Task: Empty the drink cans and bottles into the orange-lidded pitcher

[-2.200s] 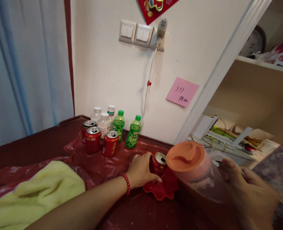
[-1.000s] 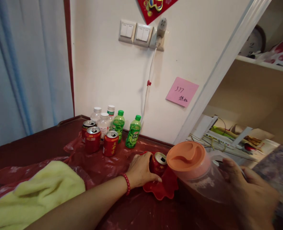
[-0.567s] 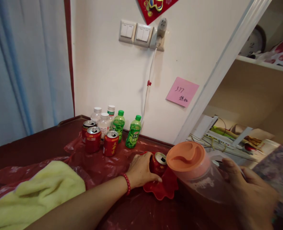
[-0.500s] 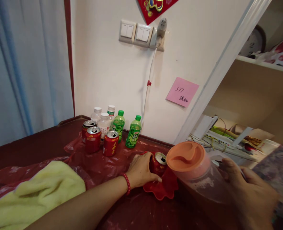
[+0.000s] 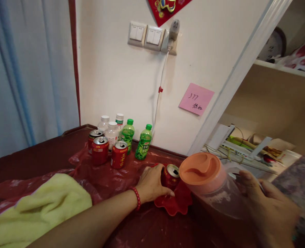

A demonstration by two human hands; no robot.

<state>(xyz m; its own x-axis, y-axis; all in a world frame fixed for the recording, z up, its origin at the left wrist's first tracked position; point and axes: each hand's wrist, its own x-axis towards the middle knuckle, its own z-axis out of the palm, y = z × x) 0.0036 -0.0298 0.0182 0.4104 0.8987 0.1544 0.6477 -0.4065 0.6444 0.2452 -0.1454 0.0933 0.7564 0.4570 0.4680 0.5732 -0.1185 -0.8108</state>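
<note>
My left hand [image 5: 152,182], with a red bead bracelet at the wrist, is wrapped round the left side of an open red can [image 5: 171,176]. This can stands in a red wavy-edged dish [image 5: 174,203]. My right hand [image 5: 268,206] grips the handle of a clear pitcher [image 5: 222,201] with an orange lid [image 5: 201,169]. The pitcher tilts toward the can, its lid edge close to the can's top. Its lower part is dark and hard to make out.
Several opened red cans [image 5: 100,151], white-capped bottles [image 5: 112,132] and green bottles [image 5: 143,143] stand at the back. A yellow cloth [image 5: 46,206] lies at left on the red-covered table [image 5: 142,230]. Cluttered shelves [image 5: 276,165] are on the right.
</note>
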